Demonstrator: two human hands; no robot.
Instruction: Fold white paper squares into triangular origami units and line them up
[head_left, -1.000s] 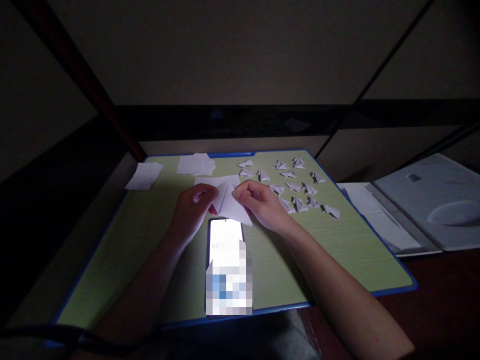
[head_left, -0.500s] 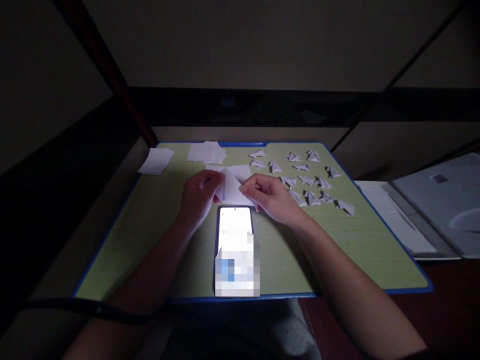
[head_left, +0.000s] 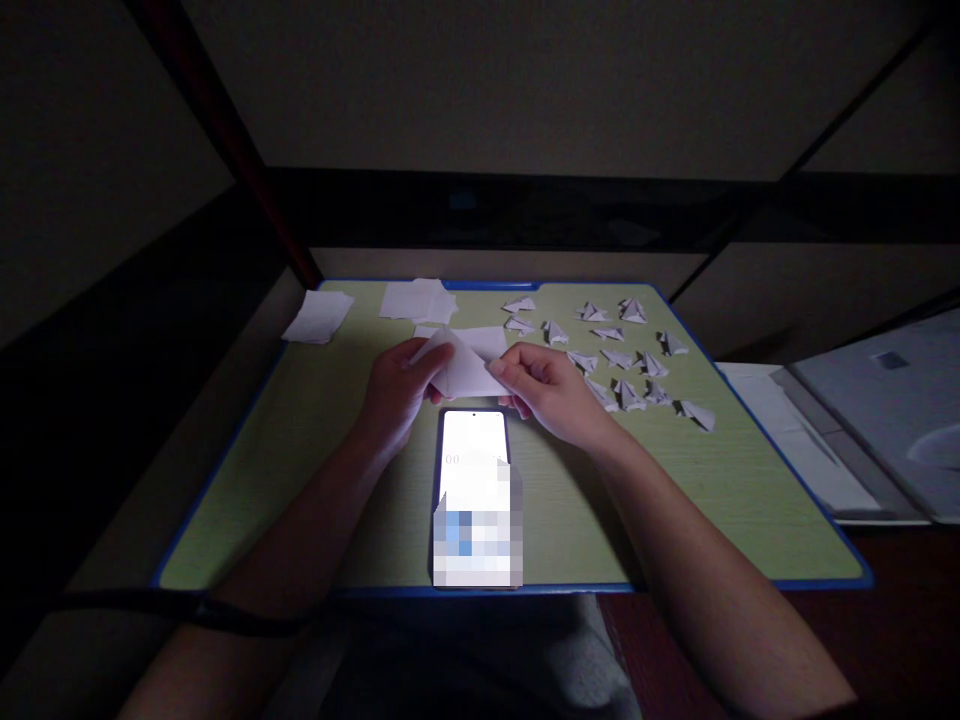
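A partly folded sheet of white paper (head_left: 463,372) is held between both hands above the green table, its top coming to a point. My left hand (head_left: 397,385) grips its left side, thumb on the front face. The thumb and fingers of my right hand (head_left: 544,390) pinch its right corner. Behind it lies another white sheet (head_left: 487,341), partly covered by the held paper. Just below the hands a lit phone (head_left: 474,440) rests on the table, part of its screen blurred out.
Several small folded paper pieces (head_left: 630,396) are spread over the table's right side. Loose white sheets (head_left: 409,299) and a paper stack (head_left: 319,316) lie at the back left. The green table (head_left: 300,480) has a blue rim. A flat white box (head_left: 817,440) stands beyond its right edge.
The left flap of the paper has been folded over, so a peaked shape now faces me. My left thumb has slid onto its front. The view has shifted slightly.
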